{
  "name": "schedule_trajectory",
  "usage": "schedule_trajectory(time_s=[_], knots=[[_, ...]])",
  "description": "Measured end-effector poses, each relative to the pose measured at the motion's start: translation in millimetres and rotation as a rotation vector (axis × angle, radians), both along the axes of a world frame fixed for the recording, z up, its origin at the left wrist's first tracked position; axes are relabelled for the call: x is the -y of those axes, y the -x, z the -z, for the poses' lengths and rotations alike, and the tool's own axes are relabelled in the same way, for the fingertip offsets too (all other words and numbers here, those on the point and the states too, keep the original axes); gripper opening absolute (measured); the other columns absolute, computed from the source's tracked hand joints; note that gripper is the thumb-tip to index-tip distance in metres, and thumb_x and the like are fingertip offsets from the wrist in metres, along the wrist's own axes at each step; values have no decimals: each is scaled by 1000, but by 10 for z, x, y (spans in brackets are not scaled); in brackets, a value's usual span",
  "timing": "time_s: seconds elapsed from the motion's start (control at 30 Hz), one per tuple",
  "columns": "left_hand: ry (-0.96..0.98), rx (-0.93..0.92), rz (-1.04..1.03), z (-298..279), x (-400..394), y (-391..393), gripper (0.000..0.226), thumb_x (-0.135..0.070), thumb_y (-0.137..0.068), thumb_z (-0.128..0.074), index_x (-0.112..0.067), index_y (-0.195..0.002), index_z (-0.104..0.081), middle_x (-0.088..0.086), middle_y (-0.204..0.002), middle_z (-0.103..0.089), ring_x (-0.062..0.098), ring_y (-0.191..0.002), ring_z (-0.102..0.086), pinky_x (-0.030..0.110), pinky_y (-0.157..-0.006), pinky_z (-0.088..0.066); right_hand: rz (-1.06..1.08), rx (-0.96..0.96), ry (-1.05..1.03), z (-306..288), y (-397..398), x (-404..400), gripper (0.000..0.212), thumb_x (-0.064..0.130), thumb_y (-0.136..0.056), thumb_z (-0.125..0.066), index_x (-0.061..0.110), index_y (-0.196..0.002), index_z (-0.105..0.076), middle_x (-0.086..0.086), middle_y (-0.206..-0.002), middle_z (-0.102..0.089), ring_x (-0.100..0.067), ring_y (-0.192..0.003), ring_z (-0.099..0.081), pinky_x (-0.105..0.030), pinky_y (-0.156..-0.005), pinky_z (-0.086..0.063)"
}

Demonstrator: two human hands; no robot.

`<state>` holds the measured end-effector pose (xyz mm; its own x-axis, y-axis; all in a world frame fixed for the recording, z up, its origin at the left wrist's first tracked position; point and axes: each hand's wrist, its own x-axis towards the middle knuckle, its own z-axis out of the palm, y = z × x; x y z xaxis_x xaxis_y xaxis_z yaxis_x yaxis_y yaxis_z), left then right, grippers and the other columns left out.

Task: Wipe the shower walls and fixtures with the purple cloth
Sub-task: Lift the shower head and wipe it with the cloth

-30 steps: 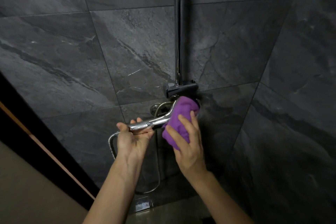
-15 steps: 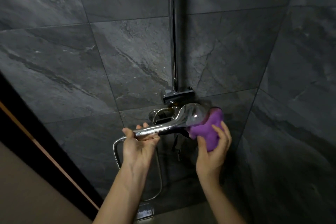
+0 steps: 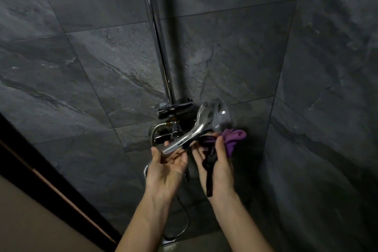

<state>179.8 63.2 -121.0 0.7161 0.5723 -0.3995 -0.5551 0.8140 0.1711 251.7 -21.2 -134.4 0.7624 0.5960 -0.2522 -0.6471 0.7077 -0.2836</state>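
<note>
The chrome hand shower (image 3: 212, 120) is tilted, its head up by the wall and its handle running down-left. My left hand (image 3: 165, 170) lies palm up under the handle's end with relaxed fingers, thumb and fingertips just touching it. My right hand (image 3: 216, 165) grips the bunched purple cloth (image 3: 233, 139) right under the shower head, at the top of the handle. A dark strip crosses the right palm; I cannot tell what it is.
A chrome riser rail (image 3: 161, 47) runs up the dark slate wall (image 3: 81, 67) to a black slider bracket (image 3: 173, 107). Behind the hands are the mixer valve (image 3: 161, 139) and a looping metal hose (image 3: 184, 229). The side wall (image 3: 327, 108) meets it at right; a dark door frame (image 3: 41, 170) is at left.
The shower head has swung upward and right. The cloth slid from its face to below it. My left hand's grip on the handle has loosened into an open palm.
</note>
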Motion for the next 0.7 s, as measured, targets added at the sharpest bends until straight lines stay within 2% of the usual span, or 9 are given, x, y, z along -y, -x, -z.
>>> schedule_trajectory(time_s=[0.07,0.13,0.23,0.27,0.33,0.43,0.5,0.57,0.7], knots=[[-83,-84,69,67,117,-96,50,-52,-97,-43,-6,-104,-63,13,-101,-68,22,-92,-63,28,-74,-54,-73,38,50,15,10,-39,56,25,-75,-71,19,-129,-58,-10,-113,-72,-25,-92,-73,-41,-70,-57],[-149,-112,124,119,200,-175,60,-55,-95,-42,-3,-121,-59,14,-108,-68,20,-83,-66,23,-59,-54,-124,104,144,45,-26,-73,64,28,-71,-77,16,-131,-57,-14,-115,-69,-28,-90,-70,-34,-58,-55],[-250,-172,182,208,197,-235,72,-62,-90,-40,-8,-136,-55,10,-132,-57,19,-99,-60,24,-79,-44,-242,240,218,116,-118,-71,70,29,-68,-84,19,-131,-56,-11,-116,-69,-33,-101,-68,-44,-73,-58],[-286,-197,209,239,190,-238,75,-65,-88,-39,-10,-136,-56,9,-128,-55,20,-94,-57,27,-74,-40,-273,264,216,140,-152,-55,68,26,-67,-84,20,-129,-57,-12,-117,-70,-33,-105,-68,-48,-82,-57],[-357,-294,295,293,184,-230,79,-73,-81,-36,-17,-129,-62,7,-109,-54,19,-75,-49,31,-64,-33,-289,283,222,173,-231,-25,63,23,-66,-82,21,-125,-60,-12,-114,-71,-32,-106,-68,-51,-90,-54],[-414,-438,498,330,187,-131,77,-80,-82,-31,-15,-95,-69,4,-82,-57,17,-67,-54,32,-68,-41,-222,344,274,222,-340,-35,74,32,-60,-91,23,-126,-60,-10,-118,-70,-31,-111,-66,-55,-101,-47],[-557,-557,637,298,161,8,69,-73,-90,-31,-14,-93,-67,4,-89,-68,19,-79,-63,31,-75,-45,-179,333,304,208,-373,-57,81,34,-57,-91,24,-130,-57,-8,-121,-69,-29,-112,-65,-56,-103,-45],[-801,-734,709,253,131,154,60,-62,-96,-34,-12,-99,-69,6,-99,-74,19,-85,-67,26,-69,-49,-149,244,263,173,-406,-58,75,23,-64,-85,22,-133,-56,-10,-121,-68,-29,-112,-65,-57,-104,-44],[-1306,-855,310,170,35,324,28,-44,-93,-55,-17,-84,-60,2,-77,-68,13,-68,-64,27,-59,-47,-93,124,194,18,-429,-45,56,8,-79,-70,18,-133,-56,-11,-122,-67,-28,-109,-65,-56,-98,-48]])
